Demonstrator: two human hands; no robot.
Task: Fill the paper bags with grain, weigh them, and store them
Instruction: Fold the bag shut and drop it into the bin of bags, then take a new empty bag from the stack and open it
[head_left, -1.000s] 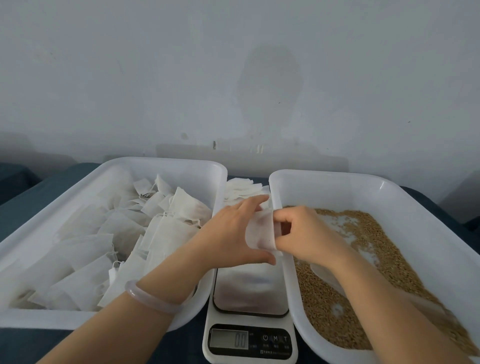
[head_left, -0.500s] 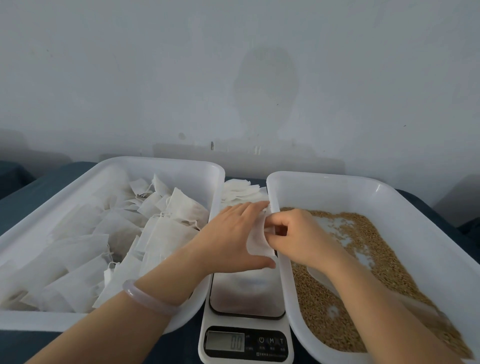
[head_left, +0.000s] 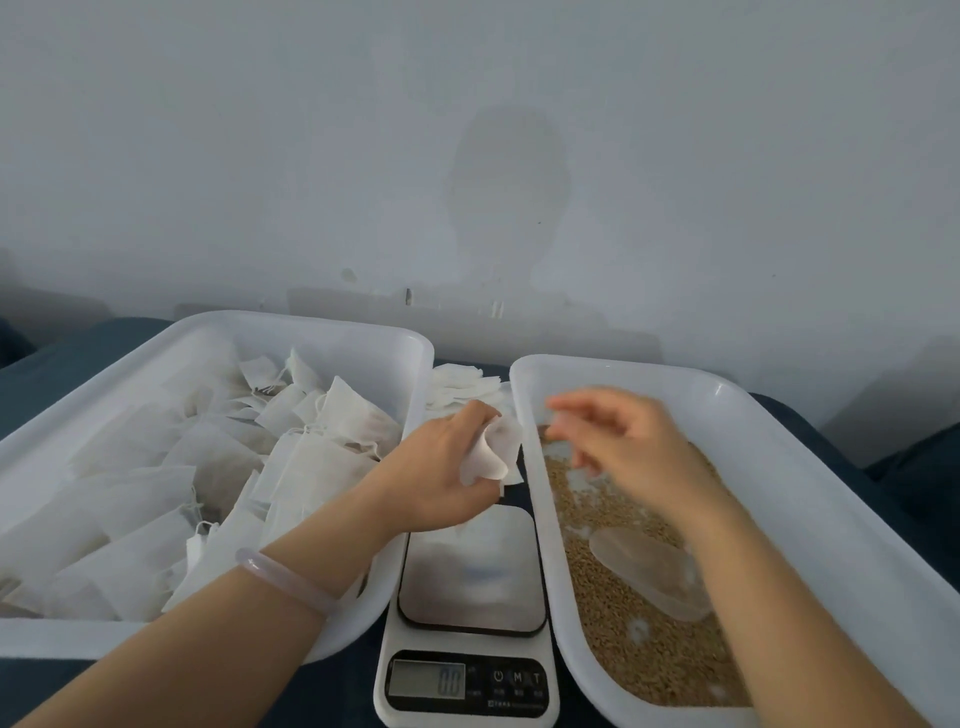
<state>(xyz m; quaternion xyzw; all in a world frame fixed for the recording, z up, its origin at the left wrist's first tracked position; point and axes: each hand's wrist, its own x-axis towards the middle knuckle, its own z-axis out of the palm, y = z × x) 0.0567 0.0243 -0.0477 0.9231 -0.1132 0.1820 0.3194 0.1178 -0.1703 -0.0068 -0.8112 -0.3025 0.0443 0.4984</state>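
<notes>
While the left hand (head_left: 436, 478) pinches the small paper bag (head_left: 491, 449) between its thumb and curled fingers, the bag is up in the air. It sits over the gap between the two trays, just past the far end of the scale (head_left: 467, 686). The bag is white and bent, and its top looks a little open. The right hand (head_left: 634, 447) is just beside the bag but not touching it. It is over the far part of the grain tray (head_left: 831, 519). This hand looks blurry, its fingers are loose and spread, and it holds nothing. Brown grain (head_left: 639, 654) covers the bottom of that tray, with a few bare white spots. A clear scoop (head_left: 649, 577) lies on the grain, under the right arm. The scale stands between the trays, and its shiny plate (head_left: 470, 566) has nothing on it. The numbers on its little screen are too small to read well. Behind the scale lies a small pile of flat bags (head_left: 457, 387). On the left, the bag tray (head_left: 384, 374) holds many white bags with strings (head_left: 322, 467), all heaped up. A pale bracelet (head_left: 285, 577) goes round the left wrist. Both trays stand on a dark blue table (head_left: 78, 353) next to a gray wall (head_left: 467, 156).
</notes>
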